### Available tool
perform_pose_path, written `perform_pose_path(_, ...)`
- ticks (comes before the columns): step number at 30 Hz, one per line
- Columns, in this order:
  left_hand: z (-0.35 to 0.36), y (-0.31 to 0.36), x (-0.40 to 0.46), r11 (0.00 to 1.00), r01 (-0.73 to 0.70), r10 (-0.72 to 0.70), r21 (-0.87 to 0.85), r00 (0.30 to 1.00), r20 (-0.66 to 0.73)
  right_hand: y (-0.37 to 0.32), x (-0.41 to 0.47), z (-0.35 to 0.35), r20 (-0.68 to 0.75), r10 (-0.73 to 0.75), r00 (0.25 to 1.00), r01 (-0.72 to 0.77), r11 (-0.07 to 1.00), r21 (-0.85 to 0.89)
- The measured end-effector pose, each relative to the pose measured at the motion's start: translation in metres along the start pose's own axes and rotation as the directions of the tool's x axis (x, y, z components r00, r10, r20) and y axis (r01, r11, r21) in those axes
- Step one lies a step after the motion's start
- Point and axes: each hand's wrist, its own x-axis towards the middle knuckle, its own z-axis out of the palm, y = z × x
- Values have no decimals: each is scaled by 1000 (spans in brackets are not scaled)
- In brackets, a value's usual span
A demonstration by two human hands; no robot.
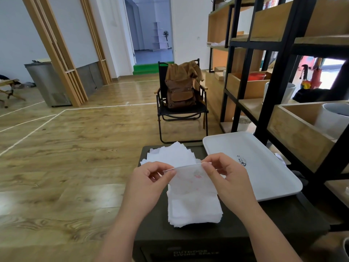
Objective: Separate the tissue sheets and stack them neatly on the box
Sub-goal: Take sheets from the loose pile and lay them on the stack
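A thin tissue sheet [190, 178], white with a faint pink print, hangs in the air above the near part of a dark green box [236, 229]. The left hand [149, 184] pinches its top left corner between thumb and forefinger, the other fingers curled loosely. The right hand [224, 174] pinches the top right corner the same way, so the upper edge of the sheet is stretched between the two hands.

Just beneath the sheet, on the box lid, lies a near stack of tissues [194, 210], squared but with slightly ragged edges. Farther away on the same lid, a far pile of tissues [173, 153] is fanned out, its corners sticking out at many angles.

To the right of both piles a white tray [264, 167] rests on the box, tilted so that its far right side overhangs; a small dark logo is printed on it.

Beyond the box stands a black folding chair [181, 112] with a brown backpack [179, 91] on its seat. On the right rises a black-framed shelf unit [279, 59] with wooden compartments. The wooden floor [75, 148] carries white lines.
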Motion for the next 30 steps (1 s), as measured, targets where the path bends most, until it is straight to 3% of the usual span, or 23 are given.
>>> perform_pose_path(2, 2, 2, -2, 1000, -19, 19, 1, 999, -36, -1, -2, 0, -41, 4, 999, -3, 1000, 25)
perform_pose_path(6, 11, 5, -5, 973, -10, 17, -232, 999, 29, -2, -5, 4, -126, 31, 992, -20, 996, 88)
perform_pose_path(8, 21, 1, -8, 970, 33, -26, -240, 999, 35, 6, -6, 10, -144, 97, 985, -91, 995, 51)
perform_pose_path(12, 44, -27, -11, 980, 182, -188, -85, 979, -77, 34, -9, 25, -105, 321, 941, -324, 946, -12)
perform_pose_path(16, 56, -55, -8, 963, 267, -264, 29, 961, -88, 56, -9, 32, -48, 437, 898, -438, 879, -189)
perform_pose_path(25, 69, -73, -13, 931, 333, -317, 151, 940, -123, 67, -15, 39, -57, 405, 913, -386, 806, -449)
perform_pose_path(30, 58, -73, -3, 821, 331, -323, 466, 941, -99, 68, -15, 40, -58, 429, 902, -400, 775, -490)
